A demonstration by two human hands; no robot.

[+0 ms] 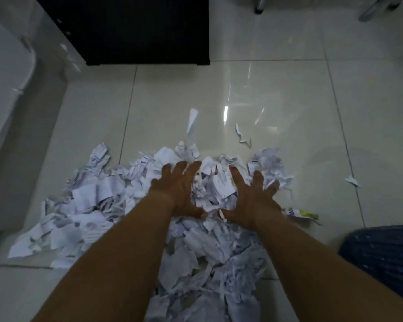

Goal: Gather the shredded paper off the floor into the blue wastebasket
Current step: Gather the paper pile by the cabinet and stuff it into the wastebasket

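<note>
Head view looks steeply down, near floor (289,94).

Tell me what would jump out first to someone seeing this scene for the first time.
The big heap of shredded paper sprawls across the pale floor tiles, centre to lower left. The left hand and right hand reach over its far side, fingers spread. The blue wastebasket peeks in at the lower right edge.

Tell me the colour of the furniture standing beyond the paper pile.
The furniture is black, best seen in the head view.
</note>
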